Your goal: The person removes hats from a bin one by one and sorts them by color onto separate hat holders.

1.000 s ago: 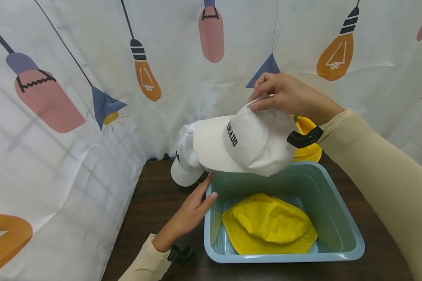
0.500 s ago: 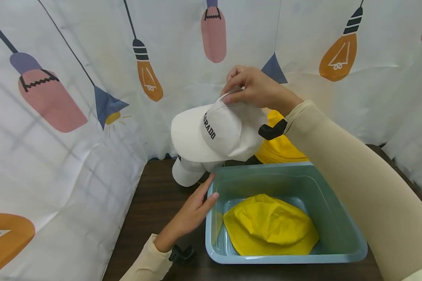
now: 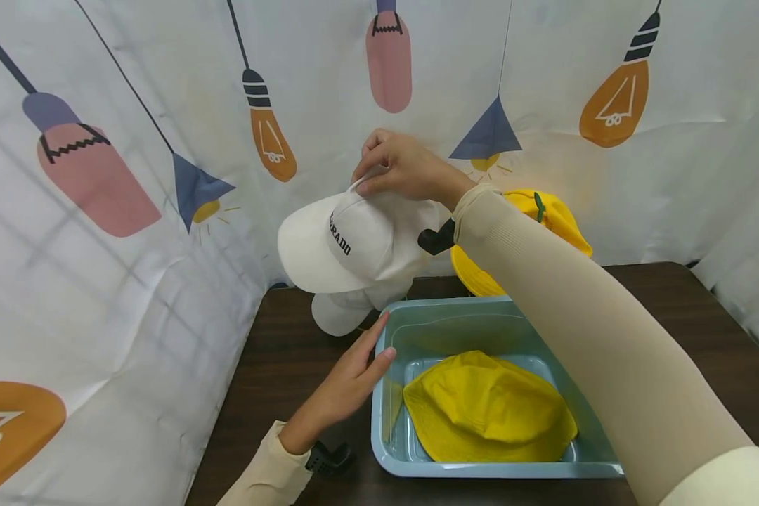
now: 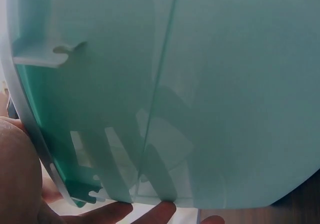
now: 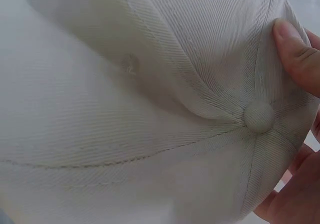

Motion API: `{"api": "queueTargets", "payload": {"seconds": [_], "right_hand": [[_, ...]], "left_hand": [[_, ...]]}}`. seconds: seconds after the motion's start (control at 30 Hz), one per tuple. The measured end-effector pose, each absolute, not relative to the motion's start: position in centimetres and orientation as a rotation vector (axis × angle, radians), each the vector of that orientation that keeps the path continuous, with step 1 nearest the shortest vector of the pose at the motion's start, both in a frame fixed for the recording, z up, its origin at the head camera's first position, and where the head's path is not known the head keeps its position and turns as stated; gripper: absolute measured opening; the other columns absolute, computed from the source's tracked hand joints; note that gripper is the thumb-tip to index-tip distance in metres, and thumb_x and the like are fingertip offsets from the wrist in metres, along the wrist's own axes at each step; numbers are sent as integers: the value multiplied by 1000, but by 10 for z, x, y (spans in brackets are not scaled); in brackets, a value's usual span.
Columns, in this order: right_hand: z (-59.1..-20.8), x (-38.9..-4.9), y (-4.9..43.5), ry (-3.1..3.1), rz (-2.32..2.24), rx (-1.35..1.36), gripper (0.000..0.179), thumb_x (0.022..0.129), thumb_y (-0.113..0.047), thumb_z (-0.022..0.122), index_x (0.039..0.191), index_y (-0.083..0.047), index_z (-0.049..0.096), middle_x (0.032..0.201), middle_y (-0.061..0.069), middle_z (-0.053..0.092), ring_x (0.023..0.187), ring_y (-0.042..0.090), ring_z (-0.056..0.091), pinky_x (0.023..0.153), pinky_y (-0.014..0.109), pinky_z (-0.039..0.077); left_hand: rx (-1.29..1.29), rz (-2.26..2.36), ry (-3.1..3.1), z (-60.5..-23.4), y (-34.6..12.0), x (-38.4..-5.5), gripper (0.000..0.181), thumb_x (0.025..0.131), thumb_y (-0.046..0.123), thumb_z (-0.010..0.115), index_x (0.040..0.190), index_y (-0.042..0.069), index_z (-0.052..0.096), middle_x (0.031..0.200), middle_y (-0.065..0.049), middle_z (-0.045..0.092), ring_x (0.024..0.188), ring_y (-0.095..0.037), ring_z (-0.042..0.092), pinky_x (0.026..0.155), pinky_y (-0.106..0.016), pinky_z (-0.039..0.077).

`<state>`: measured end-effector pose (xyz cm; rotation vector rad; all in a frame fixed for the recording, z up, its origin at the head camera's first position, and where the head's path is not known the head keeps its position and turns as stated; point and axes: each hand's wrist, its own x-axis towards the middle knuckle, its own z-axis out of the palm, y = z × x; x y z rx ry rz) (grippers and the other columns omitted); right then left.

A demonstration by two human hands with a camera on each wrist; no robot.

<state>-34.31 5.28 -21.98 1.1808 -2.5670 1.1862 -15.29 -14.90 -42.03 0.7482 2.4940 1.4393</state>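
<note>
Just carried the white cap point(image 3: 370, 235) leftward, pinching its crown with the right hand point(image 3: 405, 169), to a spot in front of or above a second white cap point(image 3: 339, 315) beside the blue tub point(image 3: 481, 469), apparently mid-transfer, not yet set down. Kept the left hand point(image 3: 349, 383) straight-fingered against the tub's left side, gripping nothing. Compared with a second ago, uncovered more of the leaf-marked yellow hat point(image 3: 559, 218) behind the tub, leaving the plain yellow hat point(image 3: 490, 407) inside unmoved.

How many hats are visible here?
4: a white cap in the right hand; another white cap partly hidden by it; a yellow hat in the bin; another yellow hat behind it. More may be hidden.
</note>
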Motion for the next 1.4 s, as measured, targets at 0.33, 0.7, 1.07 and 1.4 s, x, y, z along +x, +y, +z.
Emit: {"api": "queueTargets", "payload": {"seconds": [0.33, 0.7, 1.07, 1.4], "right_hand": [[-236, -355, 25, -2640, 1131, 1208, 17, 88, -16, 82, 104, -11, 82, 108, 2, 52, 107, 16, 50, 95, 26, 41], [-256, -356, 5, -2671, 1157, 1260, 16, 88, -17, 82, 103, -11, 82, 110, 2, 53, 111, 16, 50, 100, 26, 41], [-269, -355, -12, -2715, 1131, 1297, 17, 90, -19, 80, 105, -13, 82, 113, 3, 53, 114, 18, 50, 101, 27, 42], [-284, -353, -17, -2880, 852, 1218, 26, 95, -40, 72, 120, -32, 76, 123, -4, 51, 118, 13, 51, 95, 42, 34]], "left_hand": [[699, 1415, 2510, -418, -148, -152, 65, 109, 30, 49, 165, 24, 16, 164, -10, 32, 139, -28, 46, 117, -55, 37], [708, 1430, 2504, -419, -148, -152, 65, 109, 29, 49, 165, 23, 16, 163, -12, 33, 137, -29, 48, 115, -55, 41], [728, 1434, 2516, -420, -149, -153, 65, 109, 29, 49, 165, 22, 17, 164, -11, 32, 140, -28, 45, 116, -55, 38], [729, 1443, 2516, -421, -149, -154, 65, 109, 28, 49, 165, 23, 17, 164, -10, 33, 138, -28, 47, 116, -54, 40]]}}
